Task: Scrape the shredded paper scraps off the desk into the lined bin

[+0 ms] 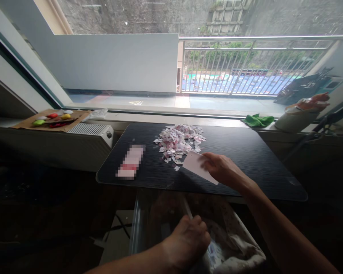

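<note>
My right hand (218, 167) is closed on a white card (196, 164), which is tilted over the tabletop. The card's near left corner comes close to a heap of small torn or cut paper pieces (178, 140), white with pinkish print. Lower down, in front of the table edge, my left hand (190, 236) makes a fist. From its top sticks a pale, thin strip (187, 207), whose kind I cannot make out. Left of the heap, a pinkish paper slip (131, 163), blurred by pixels, lies on the dark table (231, 140).
Below the table edge is an open bin or drawer (135, 224) with a pale cloth (242, 243) in it. A radiator (94, 130) and a cardboard piece with coloured items (50, 120) are on the left. On the right sill are a green cloth (257, 120) and a white container (295, 120).
</note>
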The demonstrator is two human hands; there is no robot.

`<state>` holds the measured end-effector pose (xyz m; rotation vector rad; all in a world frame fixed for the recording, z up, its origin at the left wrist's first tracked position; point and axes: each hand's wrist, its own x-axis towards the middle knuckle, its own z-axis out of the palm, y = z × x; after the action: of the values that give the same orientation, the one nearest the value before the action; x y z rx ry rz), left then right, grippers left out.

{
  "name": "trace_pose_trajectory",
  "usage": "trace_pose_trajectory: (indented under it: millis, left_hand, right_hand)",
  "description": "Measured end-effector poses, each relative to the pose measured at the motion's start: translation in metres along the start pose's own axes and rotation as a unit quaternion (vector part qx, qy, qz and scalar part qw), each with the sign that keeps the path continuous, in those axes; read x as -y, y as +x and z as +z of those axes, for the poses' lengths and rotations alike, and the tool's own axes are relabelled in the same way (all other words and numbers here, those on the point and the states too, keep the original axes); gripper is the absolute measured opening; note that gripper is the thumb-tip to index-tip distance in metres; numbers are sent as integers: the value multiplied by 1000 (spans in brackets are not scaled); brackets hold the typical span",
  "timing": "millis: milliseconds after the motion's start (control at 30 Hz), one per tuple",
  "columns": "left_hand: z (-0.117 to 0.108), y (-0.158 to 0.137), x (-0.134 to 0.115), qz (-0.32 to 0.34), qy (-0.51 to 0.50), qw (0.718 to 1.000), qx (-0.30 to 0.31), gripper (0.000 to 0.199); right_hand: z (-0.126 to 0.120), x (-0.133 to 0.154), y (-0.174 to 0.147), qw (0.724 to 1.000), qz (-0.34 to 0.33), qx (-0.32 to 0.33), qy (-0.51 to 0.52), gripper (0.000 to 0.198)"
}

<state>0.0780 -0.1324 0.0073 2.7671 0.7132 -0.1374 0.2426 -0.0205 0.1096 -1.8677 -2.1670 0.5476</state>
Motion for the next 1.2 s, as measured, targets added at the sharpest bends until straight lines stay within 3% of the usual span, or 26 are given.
trace_pose_trajectory:
  millis: [100, 333, 567, 867, 1000, 1200]
  left_hand:
    - [3, -1, 0, 3, 5, 1000, -9, 10]
    - [-6, -3, 0, -12, -5, 1000, 7, 12]
    - [-2, -3, 0, -2, 5, 1000, -22, 12]
    - [5, -8, 2, 5, 5, 1000, -24, 12]
    - [10, -9, 1, -2, 18, 999, -35, 11]
    - [9, -4, 0, 5, 32, 998, -45, 8]
  right_hand:
    - [5, 4, 3, 999, -20, 5, 27, 30]
    - [-5, 1, -8, 998, 40, 13, -56, 25]
    - [-9, -13, -13, 998, 51, -16, -42, 29]
    - [20, -21, 2, 997, 31, -32, 55, 44]
    - [23, -28, 7, 993, 27, -59, 102, 44]
    - [27, -47, 15, 992, 55, -39, 111, 45]
